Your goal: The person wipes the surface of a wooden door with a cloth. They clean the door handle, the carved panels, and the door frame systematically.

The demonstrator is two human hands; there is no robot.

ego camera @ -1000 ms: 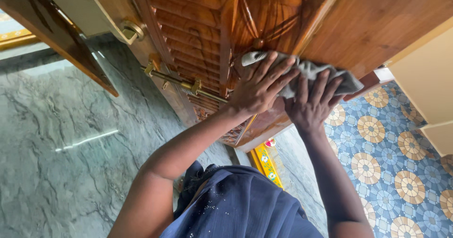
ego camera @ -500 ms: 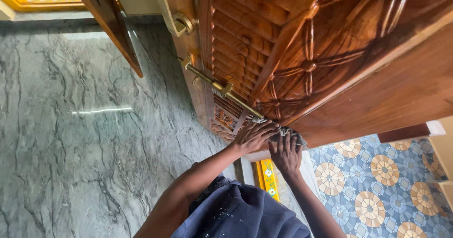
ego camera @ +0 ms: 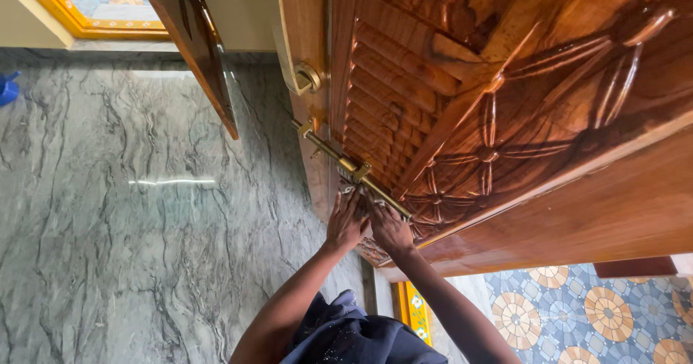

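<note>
We look down along a carved wooden door (ego camera: pixel 520 111) onto both of our hands, which press side by side against its lower carved panel. The left hand (ego camera: pixel 345 223) lies flat, fingers spread and pointing up the door, palm on the wood. The right hand (ego camera: pixel 390 228) sits just beside it, touching or nearly touching it, fingers likewise extended. Neither hand is curled into a fist. A small patch of grey cloth (ego camera: pixel 359 191) shows at the fingertips, between the two hands and directly below the bolt. We cannot tell which hand pins it, as most of it is hidden under the fingers.

The key relation is the brass slide bolt (ego camera: pixel 351 167). Its long axis runs diagonally, from upper left near the door edge down to lower right across the carved panel. It lies just above the fingertips of both hands, and the cloth reaches its lower bracket. The left hand is nearer the middle bracket of the bolt. The right hand is nearer its lower end.

Higher on the door edge sits a round brass lock fitting (ego camera: pixel 309 77), well apart from the hands. A second door leaf (ego camera: pixel 191 39) stands open to the left. Grey marble floor (ego camera: pixel 130 219) spreads below, and patterned floor tiles (ego camera: pixel 599 313) show at lower right.
</note>
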